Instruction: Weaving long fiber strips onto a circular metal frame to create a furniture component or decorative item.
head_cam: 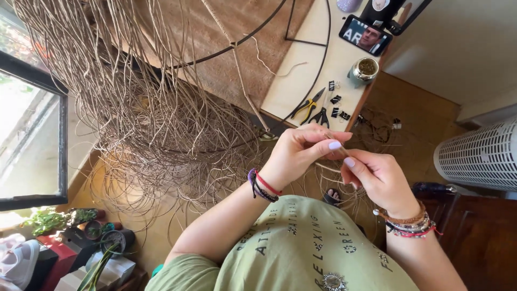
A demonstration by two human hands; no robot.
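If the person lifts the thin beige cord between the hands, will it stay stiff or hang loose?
Probably loose: the thin beige cord pinched between the left hand and right hand matches the hanging mass of beige strands, which droop in curves. It looks light, being so thin. It may tangle easily, as those strands cross each other.

Beige cords (pixel 161 124) on a black wire frame (pixel 309 59); yellow-handled pliers (pixel 308 106); olive-green shirt (pixel 301 248) with dark lettering; red and purple bracelets (pixel 262 186); lilac nails (pixel 335 145); white radiator (pixel 479 156).

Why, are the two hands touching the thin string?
Touching. The head view shows the left hand and the right hand pinching the thin string between their fingertips.
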